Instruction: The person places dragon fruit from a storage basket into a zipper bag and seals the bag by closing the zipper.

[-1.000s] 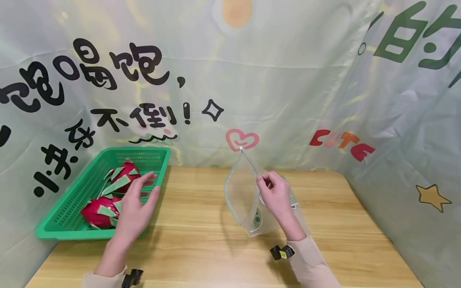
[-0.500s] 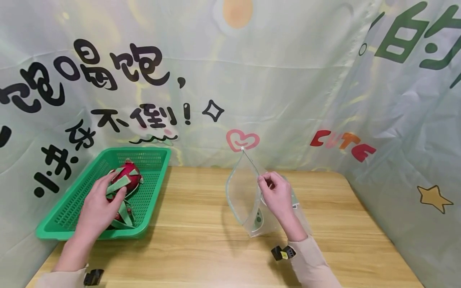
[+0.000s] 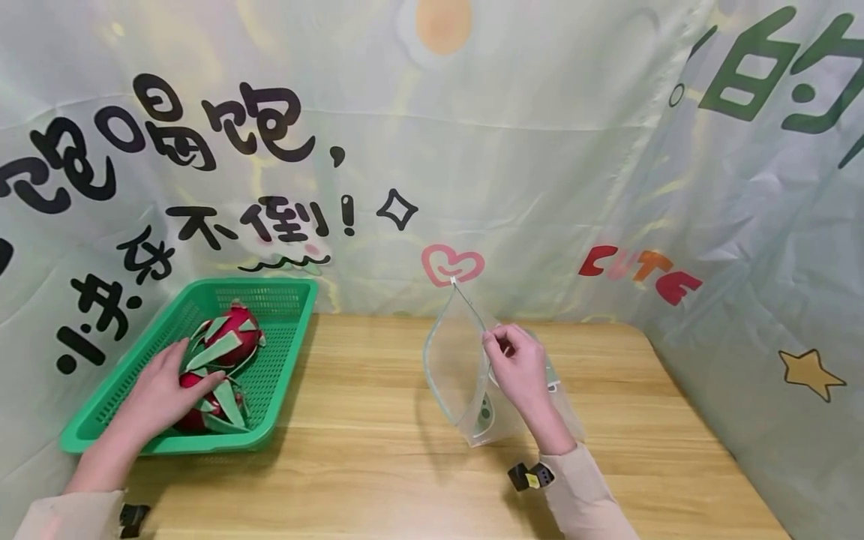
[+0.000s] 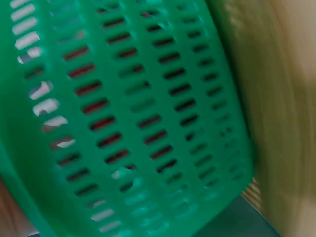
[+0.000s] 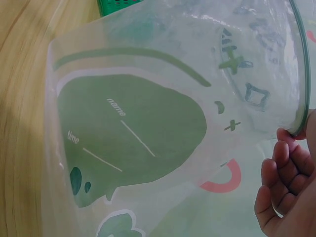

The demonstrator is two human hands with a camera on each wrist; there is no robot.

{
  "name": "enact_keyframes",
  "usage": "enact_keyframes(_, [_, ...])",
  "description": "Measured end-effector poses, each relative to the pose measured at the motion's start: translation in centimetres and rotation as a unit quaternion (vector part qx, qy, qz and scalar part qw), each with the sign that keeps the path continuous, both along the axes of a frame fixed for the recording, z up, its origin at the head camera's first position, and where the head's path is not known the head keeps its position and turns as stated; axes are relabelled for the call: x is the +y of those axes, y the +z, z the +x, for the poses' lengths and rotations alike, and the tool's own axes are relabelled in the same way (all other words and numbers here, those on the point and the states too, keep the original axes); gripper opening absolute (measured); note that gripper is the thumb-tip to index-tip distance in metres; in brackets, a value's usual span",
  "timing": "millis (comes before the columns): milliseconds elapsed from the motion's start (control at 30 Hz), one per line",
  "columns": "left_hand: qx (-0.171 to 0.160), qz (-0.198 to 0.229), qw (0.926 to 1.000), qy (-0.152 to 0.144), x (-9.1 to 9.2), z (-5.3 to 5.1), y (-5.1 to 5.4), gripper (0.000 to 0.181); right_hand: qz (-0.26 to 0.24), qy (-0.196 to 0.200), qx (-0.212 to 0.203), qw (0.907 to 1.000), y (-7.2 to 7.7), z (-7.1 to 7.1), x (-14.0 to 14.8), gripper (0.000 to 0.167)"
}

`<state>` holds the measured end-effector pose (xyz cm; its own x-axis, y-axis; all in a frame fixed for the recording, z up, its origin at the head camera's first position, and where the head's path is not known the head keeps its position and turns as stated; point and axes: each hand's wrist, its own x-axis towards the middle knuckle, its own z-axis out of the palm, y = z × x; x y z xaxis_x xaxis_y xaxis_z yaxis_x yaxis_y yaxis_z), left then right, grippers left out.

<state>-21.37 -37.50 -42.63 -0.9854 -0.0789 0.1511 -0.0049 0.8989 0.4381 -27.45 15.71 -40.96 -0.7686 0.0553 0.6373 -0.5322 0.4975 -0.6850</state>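
On this desk (image 3: 364,420), our right hand (image 3: 518,367) pinches the bag (image 3: 455,360) rim so it gapes; in the left-edge basket (image 3: 223,442), our left hand (image 3: 151,390) spans a dragon fruit (image 3: 219,405) (clamped? can't tell).

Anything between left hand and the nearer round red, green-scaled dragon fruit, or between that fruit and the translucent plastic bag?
Nothing visible between the left hand and the nearer dragon fruit. Between fruit and bag, the rectangular green plastic basket's right wall stands in the way; past it, nothing visible.
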Motion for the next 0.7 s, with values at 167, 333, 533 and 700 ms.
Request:
enact_keyframes(167, [-0.040, 0.007, 0.9989, -0.022, -1.0, -0.4, -0.2, 0.106, 0.004, -0.003, 0.000, 1.0000, 0.0, 0.0, 0.1, 0.012])
enact_keyframes(333, [-0.061, 0.021, 0.9974, -0.034, -1.2, -0.3, -0.2, 0.107, 0.002, 0.001, 0.001, 1.0000, -0.1, -0.1, 0.0, 0.012])
enact_keyframes(533, [-0.071, 0.033, 0.9959, -0.046, -1.1, -0.3, -0.1, 0.107, -0.003, -0.002, -0.001, 1.0000, -0.3, -0.1, 0.0, 0.011])
enact_keyframes(700, [-0.086, 0.042, 0.9942, -0.048, -1.3, -0.3, 0.1, 0.105, 0.000, 0.000, -0.004, 1.0000, -0.2, 0.0, -0.1, 0.010])
